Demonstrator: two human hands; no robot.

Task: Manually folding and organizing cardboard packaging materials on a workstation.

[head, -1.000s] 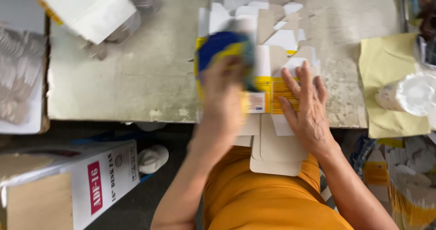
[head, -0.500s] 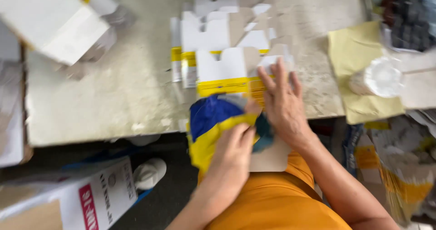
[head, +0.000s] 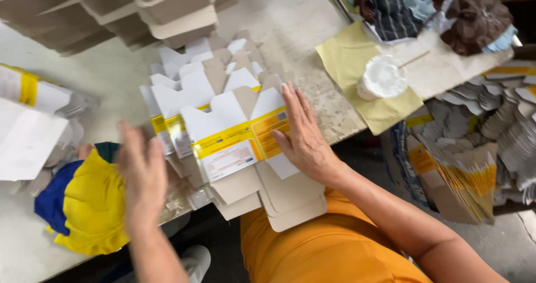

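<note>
- Grey and worn, the desk [head: 100, 98] fills most of the head view, and the person in an orange top sits at its near edge.
- A fanned stack of flat box blanks [head: 223, 121], white with yellow bands, lies near the middle of the near edge. Some brown flaps hang over that edge, above the person's lap.
- The right hand [head: 301, 132] lies flat on the right side of the top blank. Its fingers [head: 293, 101] are straight and a little apart, pointing to the far edge. It grips nothing. It looks like it presses down so the stack does not slide.
- The left hand [head: 142, 171] is blurry. It is spread open with nothing in it, just left of the stack. Whether it touches the desk cannot be told.
- A blue and yellow cloth [head: 84, 205] lies bunched by the near left corner, just left of the left hand.
- More folded boxes [head: 33, 93] sit along the left edge.
- Brown trays [head: 139, 9] are piled at the far left corner.
- A white cup [head: 382, 77] with a thin stick [head: 414, 59] stands on a yellow sheet [head: 357, 65] at the right edge.
- Off the desk, to the right, more flat blanks [head: 480, 149] stand in rows.
</note>
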